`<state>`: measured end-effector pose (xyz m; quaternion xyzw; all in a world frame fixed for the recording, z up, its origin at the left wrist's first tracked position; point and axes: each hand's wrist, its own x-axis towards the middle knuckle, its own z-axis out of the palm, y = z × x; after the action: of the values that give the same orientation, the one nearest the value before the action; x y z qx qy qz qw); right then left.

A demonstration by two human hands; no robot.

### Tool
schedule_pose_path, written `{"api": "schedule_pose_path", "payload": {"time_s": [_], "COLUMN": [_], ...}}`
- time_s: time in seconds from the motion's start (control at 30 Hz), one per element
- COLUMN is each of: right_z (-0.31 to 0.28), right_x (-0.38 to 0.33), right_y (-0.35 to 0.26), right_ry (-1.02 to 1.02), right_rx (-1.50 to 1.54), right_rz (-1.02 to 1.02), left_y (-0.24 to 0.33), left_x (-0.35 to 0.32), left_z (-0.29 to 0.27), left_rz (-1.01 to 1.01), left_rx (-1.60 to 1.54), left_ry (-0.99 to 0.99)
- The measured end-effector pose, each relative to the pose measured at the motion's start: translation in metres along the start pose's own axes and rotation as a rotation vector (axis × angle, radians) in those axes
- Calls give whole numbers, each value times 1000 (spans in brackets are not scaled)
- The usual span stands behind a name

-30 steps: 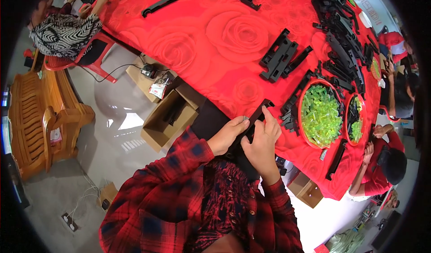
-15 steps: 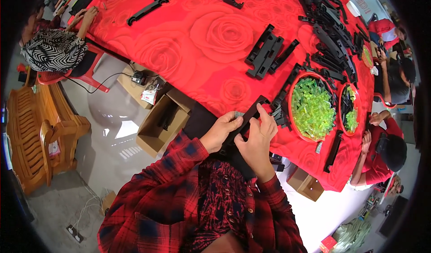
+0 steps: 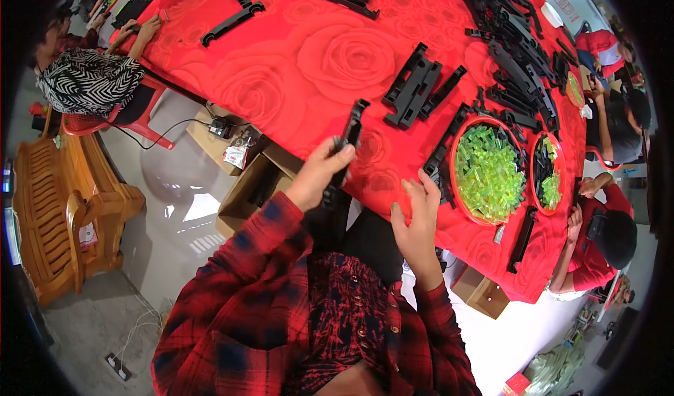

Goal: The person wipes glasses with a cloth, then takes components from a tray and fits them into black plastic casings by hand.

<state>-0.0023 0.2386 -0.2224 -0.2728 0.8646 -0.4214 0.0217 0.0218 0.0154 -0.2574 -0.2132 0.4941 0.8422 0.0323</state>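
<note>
The left hand (image 3: 319,175) grasped a long black part (image 3: 354,122) about mid-length, thumb laid along its upper face. The part was tilted, its far end above the worktop (image 3: 277,126) and its near end reaching out past the near edge. The right hand (image 3: 419,224) was released, with fingers spread and nothing visible in it, poised at the same edge just short of the large red bowl (image 3: 452,175).

Handling the part well seemed to call for a steady pinch at its middle, since a slim, notched piece would likely swing if held by one end. Keeping it lifted over the edge looked wiser than dragging it, because its cutouts might snag the cloth.

For moving, the roomiest stretch was the rose-printed cloth beyond the left hand, running toward the left edge. The right side was tighter: a cluster of black parts (image 3: 415,90) lay farther in, the bowl of green pieces (image 3: 488,171) stood near the right hand, and a black strip (image 3: 521,240) lay toward the near right corner. Below the near edge, an open cardboard box (image 3: 239,213) stood under the left forearm's side.
</note>
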Motion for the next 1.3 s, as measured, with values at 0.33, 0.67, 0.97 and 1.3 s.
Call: {"api": "schedule_pose_path", "payload": {"time_s": [0.33, 0.67, 0.97, 1.3], "right_z": [8, 3, -4, -1], "right_x": [-32, -10, 13, 25], "right_y": [32, 16, -9, -30], "right_ry": [30, 41, 38, 156], "right_rx": [27, 37, 95, 55], "right_rz": [76, -8, -65, -169], "left_y": [39, 41, 26, 11], "left_x": [77, 36, 19, 12], "left_z": [-53, -4, 17, 32], "left_rz": [373, -222, -210, -330], "left_rx": [1152, 42, -157, -392], "left_ry": [192, -159, -236, -227]}}
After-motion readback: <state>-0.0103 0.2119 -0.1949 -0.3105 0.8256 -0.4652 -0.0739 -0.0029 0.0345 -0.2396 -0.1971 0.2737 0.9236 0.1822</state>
